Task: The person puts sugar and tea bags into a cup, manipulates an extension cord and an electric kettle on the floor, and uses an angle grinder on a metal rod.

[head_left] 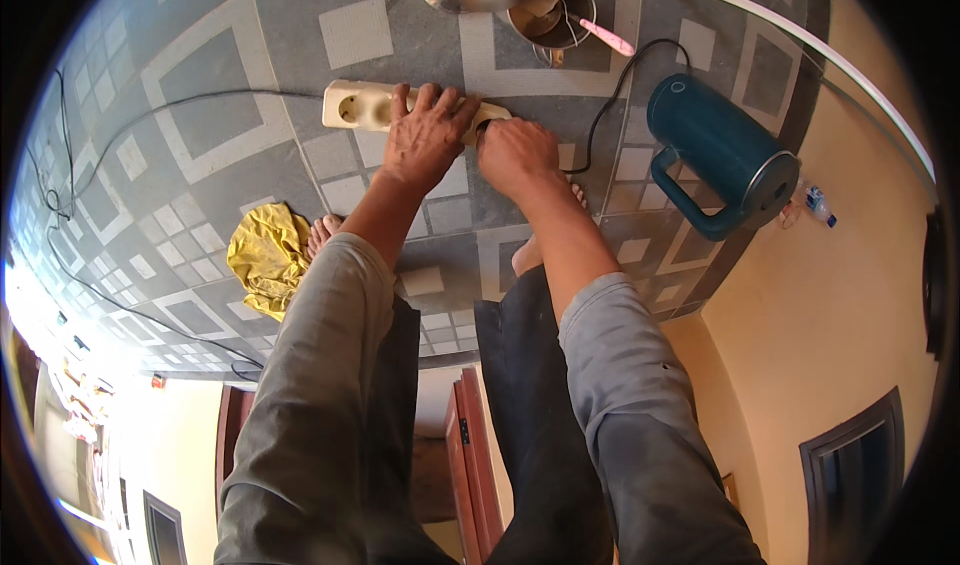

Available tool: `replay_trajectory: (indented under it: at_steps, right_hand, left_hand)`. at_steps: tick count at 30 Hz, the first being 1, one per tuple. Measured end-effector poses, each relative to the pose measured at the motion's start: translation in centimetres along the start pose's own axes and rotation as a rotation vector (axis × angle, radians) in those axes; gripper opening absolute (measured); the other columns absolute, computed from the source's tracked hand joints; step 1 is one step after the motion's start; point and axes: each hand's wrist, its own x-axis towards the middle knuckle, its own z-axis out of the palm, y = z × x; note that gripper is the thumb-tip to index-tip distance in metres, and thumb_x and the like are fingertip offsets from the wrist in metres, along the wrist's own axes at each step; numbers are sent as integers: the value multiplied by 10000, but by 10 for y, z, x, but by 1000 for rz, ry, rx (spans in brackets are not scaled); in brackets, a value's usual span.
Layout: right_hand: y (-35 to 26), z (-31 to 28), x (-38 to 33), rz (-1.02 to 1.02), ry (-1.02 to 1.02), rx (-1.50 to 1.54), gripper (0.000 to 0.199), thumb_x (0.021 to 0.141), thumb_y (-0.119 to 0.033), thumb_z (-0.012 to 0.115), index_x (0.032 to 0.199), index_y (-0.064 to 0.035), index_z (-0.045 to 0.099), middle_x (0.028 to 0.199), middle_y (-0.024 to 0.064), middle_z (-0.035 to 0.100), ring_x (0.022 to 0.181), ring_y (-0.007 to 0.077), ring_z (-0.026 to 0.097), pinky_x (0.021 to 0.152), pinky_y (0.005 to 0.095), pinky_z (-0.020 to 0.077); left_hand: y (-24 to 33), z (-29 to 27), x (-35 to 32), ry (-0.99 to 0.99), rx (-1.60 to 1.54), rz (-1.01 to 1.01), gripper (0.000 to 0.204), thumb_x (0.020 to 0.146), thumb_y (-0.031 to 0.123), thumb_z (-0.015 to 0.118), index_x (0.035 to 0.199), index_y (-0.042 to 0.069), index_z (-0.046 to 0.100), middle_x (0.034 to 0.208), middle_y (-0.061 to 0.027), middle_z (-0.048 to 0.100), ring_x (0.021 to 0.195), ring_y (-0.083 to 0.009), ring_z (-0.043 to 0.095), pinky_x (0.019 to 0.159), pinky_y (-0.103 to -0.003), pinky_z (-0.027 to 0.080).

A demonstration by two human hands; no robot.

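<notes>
A cream power strip (358, 106) lies on the grey patterned floor tiles. My left hand (425, 135) presses flat on its right half, fingers spread over it. My right hand (515, 153) is closed at the strip's right end, where a black cable (608, 100) comes in; the plug itself is hidden under my fingers. The cable loops toward a dark teal electric kettle (722, 155) standing on the floor to the right.
A metal pot (556, 10) with a pink-handled utensil and a shiny lid sits beyond the strip. A crumpled yellow cloth (268, 257) lies at the left by my bare feet. Thin black wires run along the floor at left. A yellow wall rises at right.
</notes>
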Motion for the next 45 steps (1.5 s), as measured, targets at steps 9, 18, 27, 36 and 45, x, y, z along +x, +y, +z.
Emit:
replay_trajectory:
  at_steps: [9, 18, 27, 36, 45]
  right_hand:
    - [7, 1, -3, 5, 36, 1, 257, 877, -175, 517, 810, -42, 726, 866, 184, 703, 863, 347, 687, 781, 436, 536]
    - [-4, -31, -62, 0, 39, 125, 328, 967, -273, 447, 942, 7, 616, 851, 220, 676, 836, 389, 661, 787, 477, 506]
    - [-39, -9, -21, 40, 34, 98, 353, 966, -259, 447, 900, 14, 660, 889, 232, 684, 866, 393, 668, 799, 480, 515]
    - [-42, -10, -3, 150, -50, -52, 382, 958, -289, 453, 957, 12, 688, 1001, 232, 679, 989, 382, 644, 894, 466, 490]
    - [-56, -11, 0, 154, -41, -148, 347, 948, -271, 485, 953, 4, 697, 1003, 227, 682, 989, 378, 649, 881, 459, 501]
  left_hand:
    - [3, -8, 7, -35, -22, 2, 533, 790, 188, 709, 1301, 216, 560, 1200, 11, 544, 1183, -202, 464, 1072, -550, 259]
    - [-25, -7, -11, 119, -56, -53, 875, 652, 250, 813, 1430, 266, 411, 1439, -40, 400, 1369, -255, 326, 1100, -616, 174]
    - [-74, -37, -109, 357, -231, -468, 808, 684, 159, 782, 1399, 100, 410, 1343, -154, 453, 1256, -370, 389, 1076, -487, 297]
    - [-65, -15, -177, 273, -383, -643, 759, 708, 156, 718, 1399, 72, 414, 1336, -147, 458, 1268, -356, 379, 1086, -490, 275]
    - [-76, 3, -222, 321, -388, -716, 620, 795, 253, 618, 1362, 54, 465, 1290, -188, 484, 1238, -372, 408, 1074, -487, 298]
